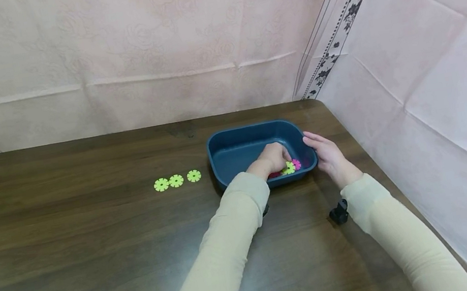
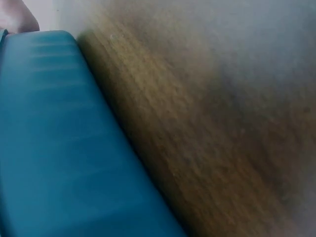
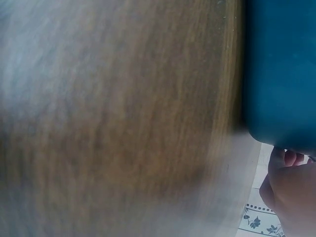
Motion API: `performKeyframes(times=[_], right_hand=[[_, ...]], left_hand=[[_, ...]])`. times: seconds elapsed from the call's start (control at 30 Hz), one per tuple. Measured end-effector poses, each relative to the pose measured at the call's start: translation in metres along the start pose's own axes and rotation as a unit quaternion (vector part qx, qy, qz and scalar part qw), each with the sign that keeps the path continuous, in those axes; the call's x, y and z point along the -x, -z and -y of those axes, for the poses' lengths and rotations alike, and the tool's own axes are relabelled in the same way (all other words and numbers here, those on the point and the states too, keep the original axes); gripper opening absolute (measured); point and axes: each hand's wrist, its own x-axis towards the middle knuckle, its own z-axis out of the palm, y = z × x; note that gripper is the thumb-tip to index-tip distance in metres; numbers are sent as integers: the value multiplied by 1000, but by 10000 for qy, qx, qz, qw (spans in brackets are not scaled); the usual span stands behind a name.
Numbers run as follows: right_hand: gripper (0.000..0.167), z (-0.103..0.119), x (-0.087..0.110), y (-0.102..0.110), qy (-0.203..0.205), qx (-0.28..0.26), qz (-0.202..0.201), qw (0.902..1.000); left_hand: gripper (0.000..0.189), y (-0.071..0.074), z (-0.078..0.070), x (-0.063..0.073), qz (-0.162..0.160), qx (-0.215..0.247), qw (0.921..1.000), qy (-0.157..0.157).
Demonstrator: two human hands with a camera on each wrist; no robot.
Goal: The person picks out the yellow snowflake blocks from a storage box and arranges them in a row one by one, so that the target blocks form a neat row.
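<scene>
A dark blue plastic basin stands near the table's back right. My left hand reaches down inside it, fingertips at a yellow-green flower-shaped piece; I cannot tell whether they pinch anything. Next to that piece lies a pink flower-shaped one, and more pink shows partly hidden below the hand. At the basin's right end my right hand holds the rim, thumb on top. In the right wrist view, the fingers of this hand bend against the basin wall.
Three yellow-green flower-shaped pieces, a left, a middle and a right one, lie in a row on the brown wooden table left of the basin. Pale patterned cloth hangs behind the table and along its right side.
</scene>
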Motion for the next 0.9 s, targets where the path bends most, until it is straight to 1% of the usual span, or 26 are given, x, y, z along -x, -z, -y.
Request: performKeyframes(times=[0.07, 0.17, 0.23, 0.27, 0.3, 0.37, 0.47, 0.5, 0.7, 0.8, 0.9], right_hand=[[55, 0, 0, 0, -19, 11, -16, 10000], [55, 0, -1, 0, -35, 17, -17, 10000], [55, 1, 0, -1, -25, 31, 1, 10000], [56, 1, 0, -1, -15, 45, 2, 10000], [55, 0, 0, -1, 4, 59, 2, 10000], [55, 0, 1, -1, 32, 113, -10, 9999], [55, 0, 3, -2, 17, 181, -64, 9998], [55, 0, 3, -2, 15, 193, -71, 9998], [56, 0, 6, -2, -28, 130, -94, 9999], [56, 0, 6, -3, -14, 166, -110, 9998], [56, 0, 5, -3, 16, 177, -112, 9998]], left_hand=[[19, 2, 1, 0, -103, 156, 9998, 21], [19, 4, 3, 0, -270, 419, 9986, 163], [19, 8, 3, 3, -344, 680, 9966, 309], [19, 7, 7, 0, -416, 870, 9949, 298], [19, 9, 8, 1, -422, 1084, 9926, 359], [19, 12, 8, 4, -424, 1539, 9860, 475], [18, 15, 9, 7, -441, 2180, 9730, 610], [19, 19, 6, 13, -430, 2300, 9696, 718], [18, 30, 6, 21, -625, 2867, 9524, 827], [19, 37, 8, 24, -731, 3117, 9418, 1028], [20, 46, 10, 28, -824, 3397, 9285, 1254]])
